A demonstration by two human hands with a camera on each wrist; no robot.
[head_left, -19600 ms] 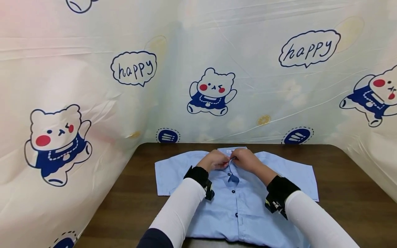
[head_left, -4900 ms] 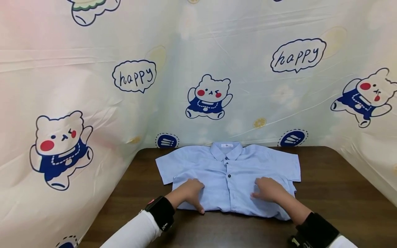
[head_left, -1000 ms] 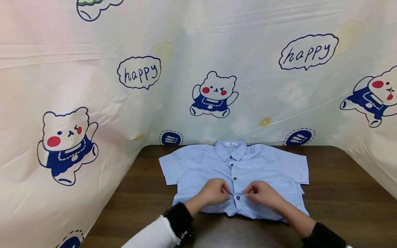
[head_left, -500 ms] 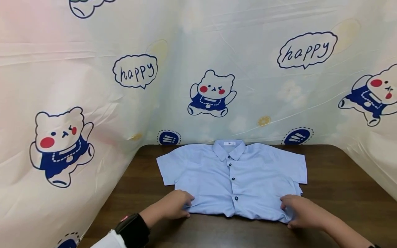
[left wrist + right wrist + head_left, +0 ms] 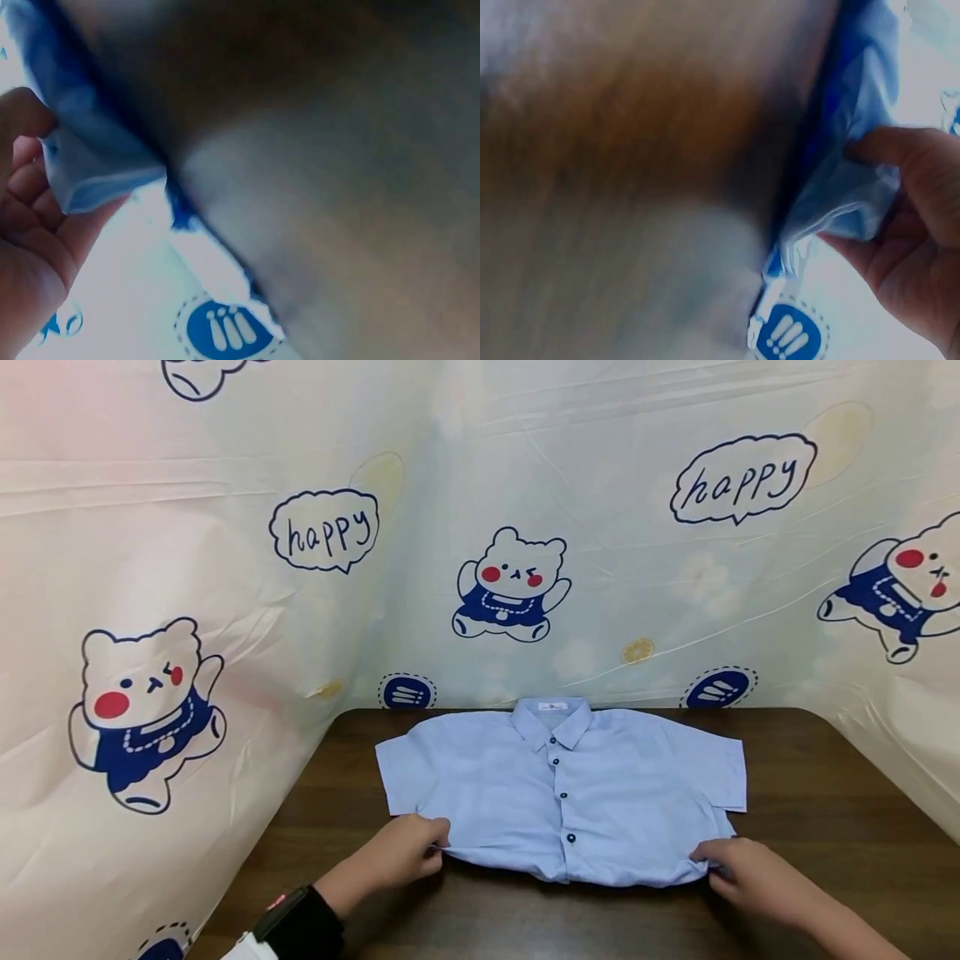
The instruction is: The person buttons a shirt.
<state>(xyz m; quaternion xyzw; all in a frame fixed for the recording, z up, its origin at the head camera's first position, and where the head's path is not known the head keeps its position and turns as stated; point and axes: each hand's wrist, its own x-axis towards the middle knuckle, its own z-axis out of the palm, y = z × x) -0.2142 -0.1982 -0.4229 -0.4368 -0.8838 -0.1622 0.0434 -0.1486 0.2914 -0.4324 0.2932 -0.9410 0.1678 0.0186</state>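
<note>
So that the shirt [image 5: 487, 793] lies taut between them, I judge, my left hand [image 5: 405, 850] and right hand [image 5: 752, 872] pinch its near corners, the collar [image 5: 531, 727] beyond my grip

Cartoon-printed sheeting [image 5: 637, 560] around a brown table [image 5: 540, 927] shows a booth-like workspace.

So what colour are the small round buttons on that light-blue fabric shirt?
Nearly black; the small round buttons show best in the head view.
</note>
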